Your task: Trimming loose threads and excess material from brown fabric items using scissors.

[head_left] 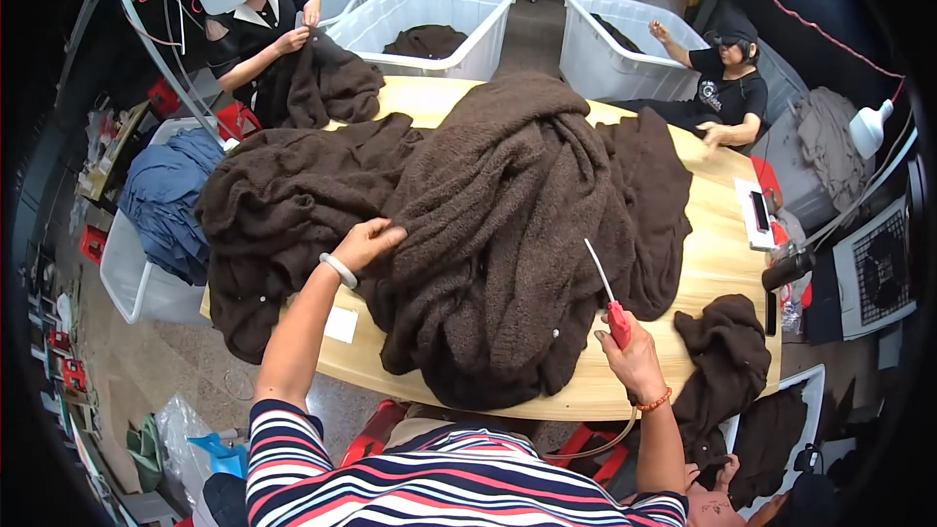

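Note:
A big heap of dark brown fleecy fabric point(498, 205) rises in the middle of the wooden table point(717, 224). My left hand point(366, 246), with a white bangle at the wrist, is closed at the heap's left side, fingers pinching a fold. In my right hand point(632, 359) is a red air blow gun point(618, 324) with a long thin metal nozzle pointing up and left. Its tip stands near the heap's right side. From its lower end a hose point(600, 450) curves towards my body. Small pale specks show on the fabric.
More brown fabric point(293, 200) lies left of the heap. Across the table a co-worker's hands point(293, 39) hold brown cloth; another person point(727, 88) sits at right. White bins point(420, 15) stand behind. Blue cloth point(174, 200) fills a left bin. A lamp point(869, 129) hangs right.

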Demonstrator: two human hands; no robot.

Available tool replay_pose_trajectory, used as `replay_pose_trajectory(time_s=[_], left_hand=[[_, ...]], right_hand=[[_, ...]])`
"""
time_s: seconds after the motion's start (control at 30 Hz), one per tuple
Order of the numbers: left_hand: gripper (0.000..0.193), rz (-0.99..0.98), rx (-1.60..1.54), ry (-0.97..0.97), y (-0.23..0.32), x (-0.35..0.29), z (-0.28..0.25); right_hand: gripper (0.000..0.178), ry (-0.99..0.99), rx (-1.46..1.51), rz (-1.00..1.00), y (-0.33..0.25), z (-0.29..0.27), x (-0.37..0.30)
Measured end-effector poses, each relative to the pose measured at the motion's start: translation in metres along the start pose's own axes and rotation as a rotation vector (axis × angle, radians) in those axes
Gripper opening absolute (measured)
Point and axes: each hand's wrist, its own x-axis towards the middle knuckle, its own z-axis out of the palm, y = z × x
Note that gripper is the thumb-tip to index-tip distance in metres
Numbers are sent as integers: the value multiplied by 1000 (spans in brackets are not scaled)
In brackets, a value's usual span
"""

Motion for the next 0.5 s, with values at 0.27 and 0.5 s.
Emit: replay_pose_trajectory(time_s=[0.27, 0.5], left_hand=[[13, 1018, 817, -7, 100, -128, 88], [24, 906, 509, -30, 106, -125, 109]], right_hand=[[33, 39, -33, 34, -20, 13, -12], [33, 39, -21, 53, -23, 21, -20]])
